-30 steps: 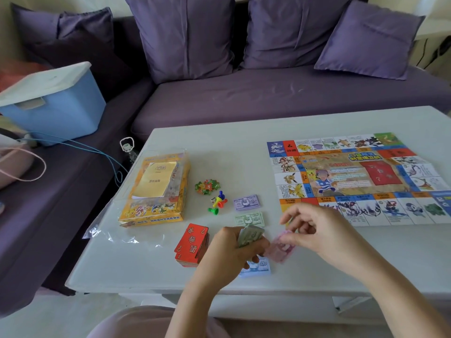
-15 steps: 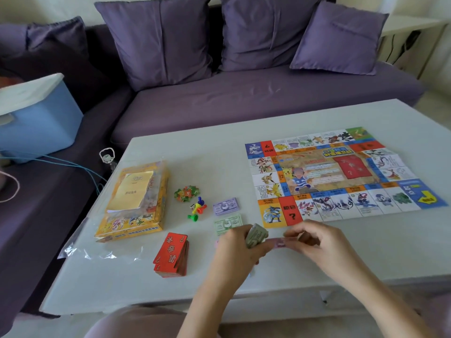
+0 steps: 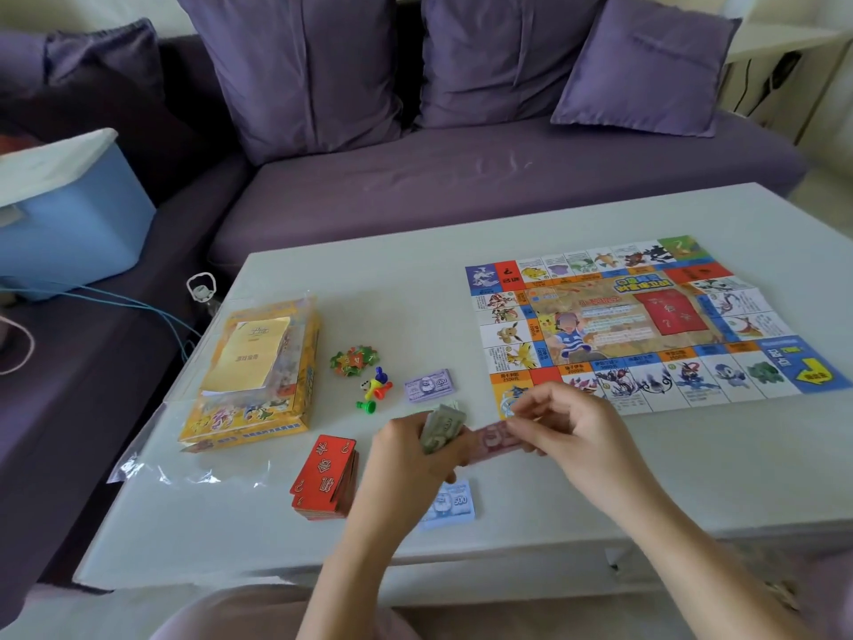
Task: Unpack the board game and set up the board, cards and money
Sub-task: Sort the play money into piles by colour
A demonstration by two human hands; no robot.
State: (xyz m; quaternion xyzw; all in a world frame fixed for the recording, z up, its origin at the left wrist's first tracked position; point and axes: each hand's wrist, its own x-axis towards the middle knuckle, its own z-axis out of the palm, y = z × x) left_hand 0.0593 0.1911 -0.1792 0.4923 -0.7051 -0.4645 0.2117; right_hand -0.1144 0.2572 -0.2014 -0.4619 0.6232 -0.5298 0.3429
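The colourful game board (image 3: 646, 325) lies unfolded on the right of the white table (image 3: 415, 297). My left hand (image 3: 411, 450) grips a stack of greenish play money (image 3: 441, 427) near the front edge. My right hand (image 3: 563, 422) pinches a pink bill (image 3: 491, 445) beside that stack. A purple money pile (image 3: 429, 384) lies just behind the hands, and a blue 500 bill pile (image 3: 452, 503) lies under my left wrist. A red card deck (image 3: 325, 478) sits to the left.
The yellow game box (image 3: 258, 376) in clear plastic wrap lies at the table's left. Coloured pawns with a die (image 3: 375, 390) and a heap of small tokens (image 3: 353, 360) sit between box and money. A purple sofa (image 3: 461, 177) and a blue bin (image 3: 69, 214) stand behind.
My right hand has drawn the pink bill out to the right of the stack in my left hand. The head camera has shifted, so the scene sits further right.
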